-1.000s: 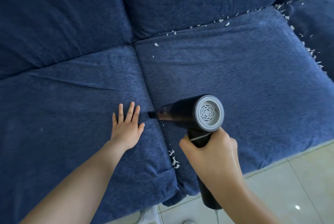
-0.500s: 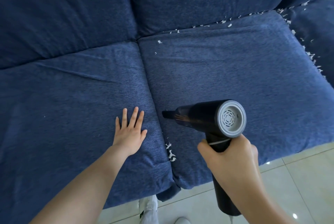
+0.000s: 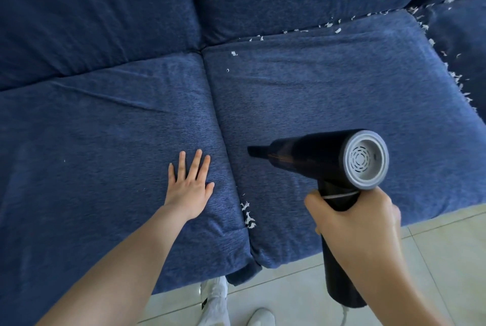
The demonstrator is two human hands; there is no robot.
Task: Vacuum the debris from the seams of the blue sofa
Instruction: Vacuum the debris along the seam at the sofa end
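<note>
We press our left hand (image 3: 190, 189) flat on the sofa (image 3: 105, 128), fingers spread, just left of the middle seam (image 3: 223, 139). Our right hand (image 3: 355, 216) wraps tight around the vacuum (image 3: 315, 157) handle. Its tip seems to float right of the seam. White bits (image 3: 247, 214) lie in the seam near the front edge.

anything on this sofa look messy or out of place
Yes: white debris litters the blue sofa. One clump sits in the front of the seam between the seat cushions; more trails along the back seam and the right edge.
</note>
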